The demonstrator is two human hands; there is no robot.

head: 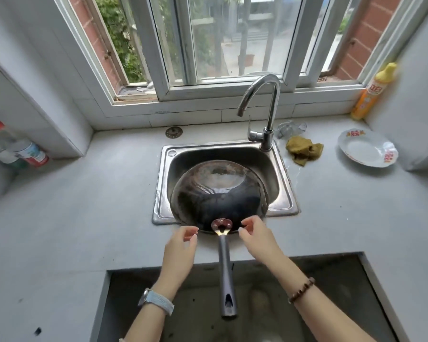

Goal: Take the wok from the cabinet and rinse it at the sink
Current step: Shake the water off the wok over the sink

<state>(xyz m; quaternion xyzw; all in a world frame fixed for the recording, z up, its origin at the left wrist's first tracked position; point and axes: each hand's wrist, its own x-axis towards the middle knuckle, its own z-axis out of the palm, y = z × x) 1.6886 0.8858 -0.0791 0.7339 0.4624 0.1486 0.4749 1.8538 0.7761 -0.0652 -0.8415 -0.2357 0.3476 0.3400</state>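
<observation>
While the wok (218,193) lies in the sink (195,154), bottom up as far as I can see, both your hands are let go.

Your left hand (181,245) and right hand (255,236) float at the sink's near edge, one on each side of the wok's long handle (226,267), fingers loosely bent, holding nothing. Getting the wok out of the cabinet looks done. No water comes from the tap (262,99) at the sink's back right corner, so I think rinsing is still to do. Right of the sink lie a yellow-green rag (303,150), a white plate (361,149) and a yellow soap bottle (373,92). Far left of the sink stand some bottles (15,146). Nothing blocks the tap.
</observation>
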